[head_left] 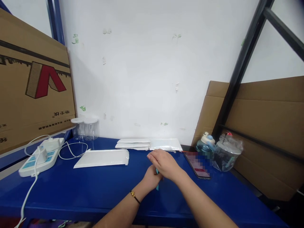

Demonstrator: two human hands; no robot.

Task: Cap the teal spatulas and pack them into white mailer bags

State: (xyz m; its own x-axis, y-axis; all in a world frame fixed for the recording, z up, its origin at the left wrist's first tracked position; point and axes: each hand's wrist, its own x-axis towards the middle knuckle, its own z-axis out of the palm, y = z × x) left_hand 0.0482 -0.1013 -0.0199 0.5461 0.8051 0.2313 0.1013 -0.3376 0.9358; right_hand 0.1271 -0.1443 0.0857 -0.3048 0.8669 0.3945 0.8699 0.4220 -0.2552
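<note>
Over the middle of the blue table, my two hands meet. My left hand (pixel 152 180) is closed around a slim teal object (pixel 157 187); a bit of it shows below the fist and another between the hands. Its kind I cannot make out. Bent over the top of the left hand is my right hand (pixel 165 164), its fingers pressed together and pointing left. Whatever lies under that palm is hidden. Close behind the hands lie white packets (pixel 165 144), and a phone (pixel 197 164) rests to their right.
Another white packet (pixel 102 159) lies left of the hands. Farther left is a power strip (pixel 30 167) with white cables. Two clear lidded jars (pixel 91 130) stand by the wall. At right are a blue bottle (pixel 205 144) and a bagged plastic cup (pixel 226 155). Cardboard (pixel 266 133) flanks the table (pixel 95 193).
</note>
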